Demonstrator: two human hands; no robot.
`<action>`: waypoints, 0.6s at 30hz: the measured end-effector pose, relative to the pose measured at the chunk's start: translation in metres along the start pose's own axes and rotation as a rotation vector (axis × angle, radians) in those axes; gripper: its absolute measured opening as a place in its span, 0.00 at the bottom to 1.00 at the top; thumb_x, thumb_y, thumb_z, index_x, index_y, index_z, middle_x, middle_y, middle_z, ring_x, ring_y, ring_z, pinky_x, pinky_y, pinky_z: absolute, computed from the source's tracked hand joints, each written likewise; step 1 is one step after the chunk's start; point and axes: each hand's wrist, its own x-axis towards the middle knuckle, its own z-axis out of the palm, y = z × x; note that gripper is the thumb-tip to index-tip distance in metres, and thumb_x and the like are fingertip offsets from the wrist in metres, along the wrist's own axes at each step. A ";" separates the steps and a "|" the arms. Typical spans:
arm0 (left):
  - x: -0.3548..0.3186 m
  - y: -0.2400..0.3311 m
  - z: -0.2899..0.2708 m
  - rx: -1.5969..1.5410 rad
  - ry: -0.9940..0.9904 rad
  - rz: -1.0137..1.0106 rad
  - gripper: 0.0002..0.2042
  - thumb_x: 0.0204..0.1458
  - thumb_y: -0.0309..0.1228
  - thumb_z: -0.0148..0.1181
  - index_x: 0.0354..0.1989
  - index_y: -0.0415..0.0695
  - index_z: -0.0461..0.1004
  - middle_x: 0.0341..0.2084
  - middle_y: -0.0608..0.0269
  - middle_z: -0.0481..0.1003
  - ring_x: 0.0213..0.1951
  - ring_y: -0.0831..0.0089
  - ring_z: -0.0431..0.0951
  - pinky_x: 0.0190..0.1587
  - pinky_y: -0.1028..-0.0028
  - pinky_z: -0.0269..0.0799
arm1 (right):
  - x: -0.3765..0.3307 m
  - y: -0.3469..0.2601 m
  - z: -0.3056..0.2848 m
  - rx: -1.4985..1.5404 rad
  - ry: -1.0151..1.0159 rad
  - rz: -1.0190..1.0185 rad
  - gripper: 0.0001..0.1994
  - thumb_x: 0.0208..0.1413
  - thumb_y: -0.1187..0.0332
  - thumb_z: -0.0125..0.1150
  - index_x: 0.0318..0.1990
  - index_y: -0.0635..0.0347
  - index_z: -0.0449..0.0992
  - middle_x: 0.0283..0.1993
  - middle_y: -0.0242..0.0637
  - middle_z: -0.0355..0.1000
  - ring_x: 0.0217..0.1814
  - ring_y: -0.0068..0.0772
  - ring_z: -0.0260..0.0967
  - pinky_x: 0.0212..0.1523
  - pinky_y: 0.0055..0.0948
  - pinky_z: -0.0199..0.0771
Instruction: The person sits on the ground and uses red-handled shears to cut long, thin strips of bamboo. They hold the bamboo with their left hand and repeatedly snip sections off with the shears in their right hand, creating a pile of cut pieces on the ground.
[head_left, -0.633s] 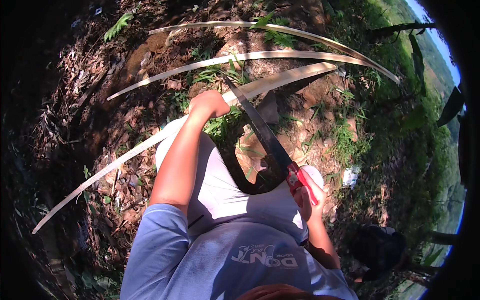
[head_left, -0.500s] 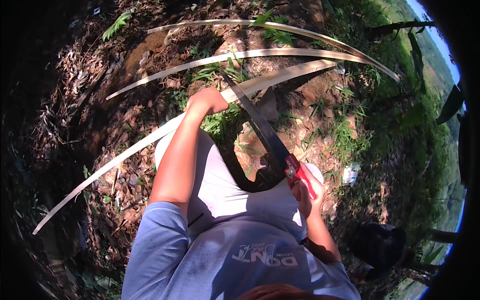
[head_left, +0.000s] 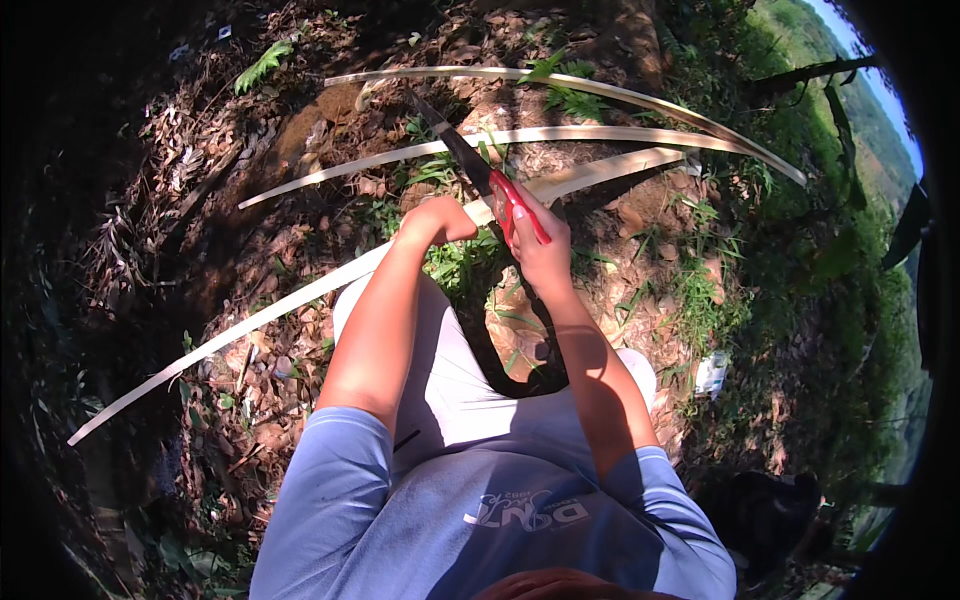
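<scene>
A long pale strip of wood (head_left: 270, 312) runs slantwise in front of me, from the lower left up toward the far right. My left hand (head_left: 438, 222) is closed around it at about mid-length, above my left knee. In my right hand (head_left: 542, 248) is a hand saw (head_left: 465, 155), gripped by its red handle. Its dark blade crosses over the strip just right of my left hand and points away to the upper left. Whether the teeth touch the wood cannot be made out.
Two more pale strips (head_left: 400, 152) (head_left: 620, 95) lie beyond on the leaf-littered ground, meeting at the right. Green weeds (head_left: 705, 285) and a white packet (head_left: 711, 374) are to my right. A dark bulky object (head_left: 765, 510) sits at lower right. A thin branch (head_left: 815, 72) juts in farther off.
My right hand has pushed the saw forward and leftward, from beside my right knee up close to my left hand. The left hand keeps its hold on the strip.
</scene>
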 end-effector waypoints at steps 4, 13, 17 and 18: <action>0.002 -0.009 0.000 -0.101 0.018 0.007 0.19 0.45 0.41 0.67 0.35 0.34 0.83 0.31 0.51 0.83 0.32 0.62 0.81 0.38 0.63 0.76 | -0.045 0.017 -0.023 0.039 0.010 -0.057 0.22 0.74 0.61 0.58 0.71 0.60 0.75 0.36 0.23 0.75 0.31 0.12 0.64 0.31 0.18 0.65; 0.004 -0.012 0.000 -0.145 -0.075 -0.021 0.18 0.47 0.38 0.65 0.38 0.35 0.83 0.33 0.53 0.83 0.33 0.65 0.78 0.37 0.63 0.75 | -0.217 -0.040 -0.118 -0.192 0.032 0.104 0.28 0.73 0.59 0.58 0.71 0.72 0.71 0.34 0.28 0.75 0.28 0.11 0.61 0.30 0.15 0.61; 0.002 -0.003 -0.006 -0.146 -0.067 0.007 0.13 0.47 0.37 0.63 0.30 0.37 0.80 0.26 0.58 0.78 0.27 0.68 0.71 0.30 0.64 0.68 | -0.222 -0.047 -0.119 -0.136 0.086 0.086 0.26 0.74 0.62 0.56 0.71 0.74 0.70 0.27 0.25 0.71 0.24 0.11 0.58 0.27 0.16 0.58; 0.003 -0.004 -0.008 -0.194 -0.102 -0.003 0.12 0.47 0.37 0.62 0.28 0.39 0.77 0.23 0.61 0.75 0.25 0.69 0.69 0.28 0.64 0.65 | -0.217 -0.046 -0.119 -0.151 0.125 0.082 0.26 0.74 0.63 0.55 0.70 0.74 0.71 0.26 0.24 0.69 0.23 0.11 0.58 0.26 0.16 0.57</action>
